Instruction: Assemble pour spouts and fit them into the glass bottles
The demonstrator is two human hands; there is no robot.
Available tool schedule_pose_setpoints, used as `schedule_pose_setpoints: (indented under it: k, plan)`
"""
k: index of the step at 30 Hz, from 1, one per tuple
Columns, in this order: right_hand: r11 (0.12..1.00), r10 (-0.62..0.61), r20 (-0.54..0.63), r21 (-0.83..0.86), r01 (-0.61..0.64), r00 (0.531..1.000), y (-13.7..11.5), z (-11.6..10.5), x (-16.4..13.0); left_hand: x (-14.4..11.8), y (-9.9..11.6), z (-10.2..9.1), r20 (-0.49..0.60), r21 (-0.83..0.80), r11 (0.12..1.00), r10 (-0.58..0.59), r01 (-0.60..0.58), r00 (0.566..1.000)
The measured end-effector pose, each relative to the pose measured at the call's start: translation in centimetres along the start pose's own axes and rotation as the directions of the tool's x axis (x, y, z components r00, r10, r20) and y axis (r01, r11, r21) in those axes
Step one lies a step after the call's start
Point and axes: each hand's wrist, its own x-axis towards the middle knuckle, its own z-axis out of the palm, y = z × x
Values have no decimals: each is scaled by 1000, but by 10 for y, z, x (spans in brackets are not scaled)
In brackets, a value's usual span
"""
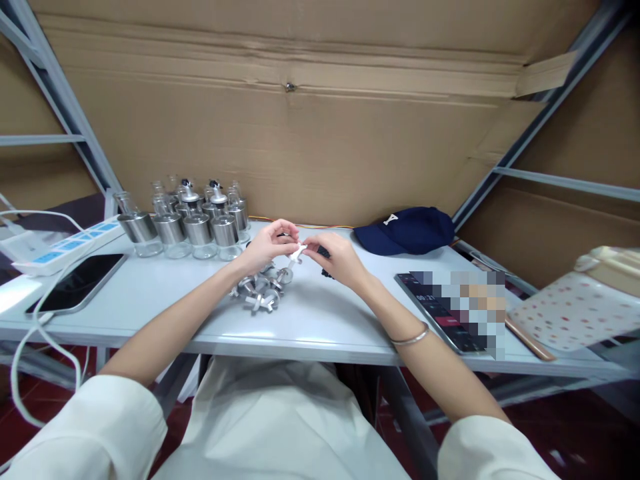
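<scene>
Above the table, my left hand (274,243) and my right hand (339,257) meet with fingertips pinched around a small white plastic spout-like piece (298,253). Its far end is hidden behind my fingers. Just below my left hand lies a pile of silver metal bottle tops (261,283), some with white plastic parts. A white-armed top (260,303) lies at the pile's near edge. Small black parts (326,272) show partly under my right hand.
Several glass bottles with steel sleeves (199,230) stand back left; two carry metal tops with black tips. A power strip (70,247) and phone (77,283) lie left. To the right are a navy cap (407,230), a lit tablet-like screen (440,313) and a dotted pouch (575,310).
</scene>
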Motion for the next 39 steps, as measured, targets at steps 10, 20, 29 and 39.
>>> schedule_pose_setpoints:
  k: [10,20,29,39]
  plan:
    - [999,-13,-6,-47,13,1000,1,-1,1,2,1,-12,-1,646,762,-55,42,999]
    - [999,-27,10,-41,28,1000,0,-2,0,-2,0,-18,76,766,631,-280,124,957]
    - [998,2,21,-57,-1,1000,2,-2,0,-2,7,-7,144,516,856,-111,21,983]
    - [996,-20,69,-87,26,997,5,-7,2,-1,-1,2,125,403,915,-72,16,990]
